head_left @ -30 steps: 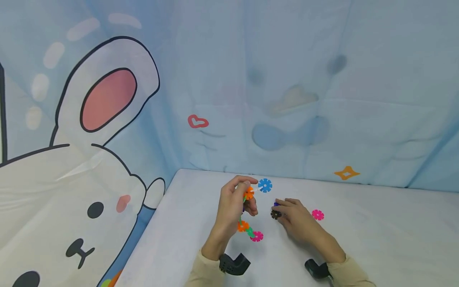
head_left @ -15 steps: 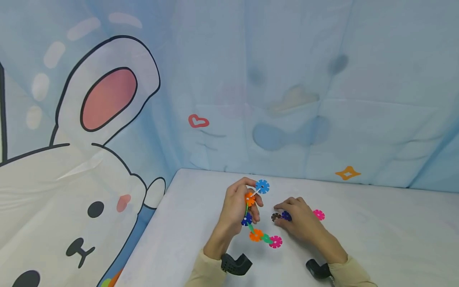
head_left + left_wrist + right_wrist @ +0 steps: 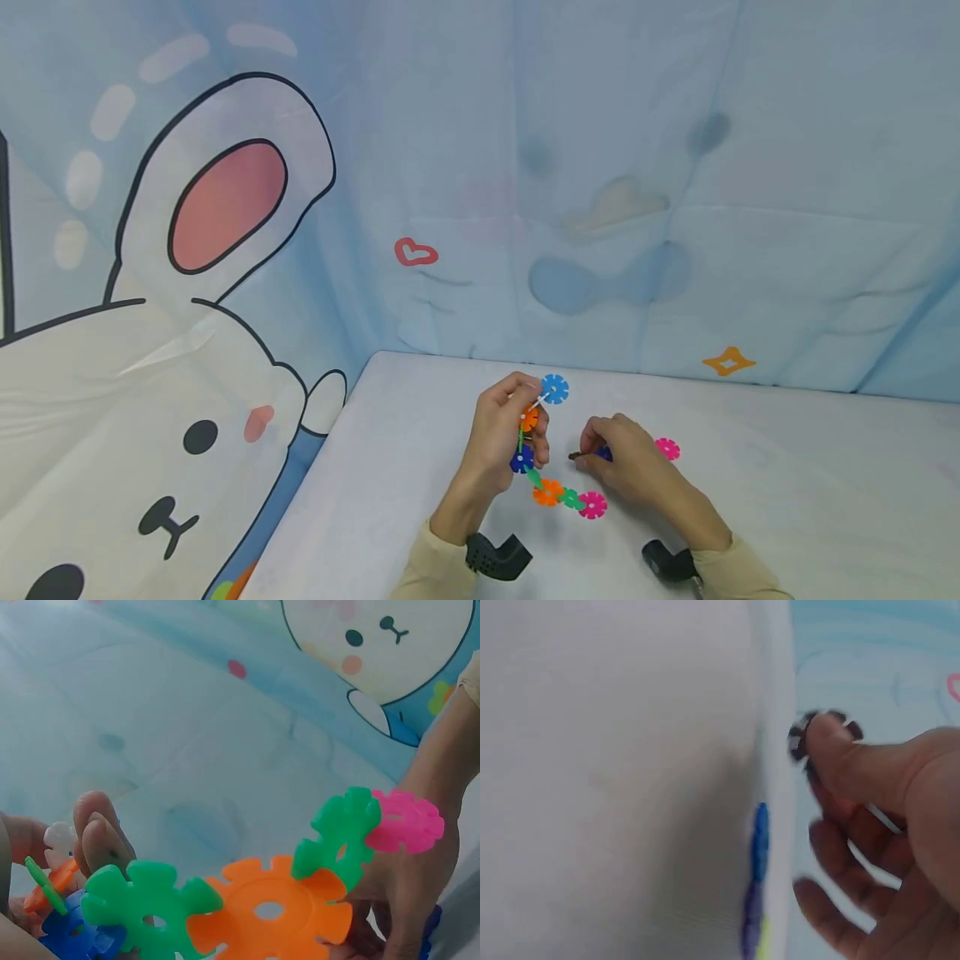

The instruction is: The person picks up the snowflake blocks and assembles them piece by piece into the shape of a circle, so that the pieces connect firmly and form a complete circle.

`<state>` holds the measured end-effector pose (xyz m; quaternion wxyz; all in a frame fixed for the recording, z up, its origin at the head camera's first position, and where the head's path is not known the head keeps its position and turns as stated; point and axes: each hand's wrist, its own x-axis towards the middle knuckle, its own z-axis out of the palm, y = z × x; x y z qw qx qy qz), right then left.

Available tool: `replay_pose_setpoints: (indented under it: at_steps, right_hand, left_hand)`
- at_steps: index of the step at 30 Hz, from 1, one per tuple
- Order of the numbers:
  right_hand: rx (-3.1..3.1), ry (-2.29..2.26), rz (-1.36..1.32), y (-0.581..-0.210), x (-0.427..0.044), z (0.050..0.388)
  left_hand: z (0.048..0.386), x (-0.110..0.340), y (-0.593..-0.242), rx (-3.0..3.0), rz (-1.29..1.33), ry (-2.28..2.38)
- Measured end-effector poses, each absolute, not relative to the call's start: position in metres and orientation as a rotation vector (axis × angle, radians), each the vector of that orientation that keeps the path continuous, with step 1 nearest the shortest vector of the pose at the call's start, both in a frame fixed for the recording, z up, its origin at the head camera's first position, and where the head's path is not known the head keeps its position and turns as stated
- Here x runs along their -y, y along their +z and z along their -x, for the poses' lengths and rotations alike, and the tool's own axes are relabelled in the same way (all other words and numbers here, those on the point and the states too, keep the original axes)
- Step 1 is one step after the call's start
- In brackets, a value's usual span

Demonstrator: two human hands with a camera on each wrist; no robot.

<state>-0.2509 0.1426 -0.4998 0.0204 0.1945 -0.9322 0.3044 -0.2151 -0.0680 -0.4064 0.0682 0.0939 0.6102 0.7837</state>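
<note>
My left hand (image 3: pixel 498 425) grips a chain of interlocked plastic snowflake discs near its upper end. A light blue disc (image 3: pixel 555 389) tops the chain, which runs down through white, orange, green and dark blue discs. An orange disc (image 3: pixel 270 911), a green disc (image 3: pixel 341 832) and a pink disc (image 3: pixel 409 821) form its lower end. My right hand (image 3: pixel 637 462) pinches a dark brown disc (image 3: pixel 825 735) between thumb and index finger, just above the table. Beside those fingers lies a dark blue disc (image 3: pixel 604 452), partly hidden by the hand.
A loose pink disc (image 3: pixel 667 449) lies on the white table (image 3: pixel 825 492), right of my right hand. Blue and purple discs (image 3: pixel 757 855) show edge-on in the right wrist view. A printed cloth (image 3: pixel 600 167) hangs behind the table.
The chain's lower end has swung right and more of it shows. My right fingers have gone from touching the brown disc to pinching it, tilting it edge-on.
</note>
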Motion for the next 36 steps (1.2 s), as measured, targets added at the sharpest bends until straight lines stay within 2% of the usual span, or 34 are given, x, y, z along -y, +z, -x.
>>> replay_pose_setpoints:
  at_steps: [16, 36]
  right_hand:
    - [2.164, 1.255, -0.716, -0.427, -0.155, 0.225]
    - [2.009, 1.040, -0.805, -0.407, -0.151, 0.209]
  left_hand:
    - [0.209, 0.060, -0.405, -1.828, -0.325, 2.420]
    - [0.200, 0.049, -0.405, -1.915, -0.481, 2.394]
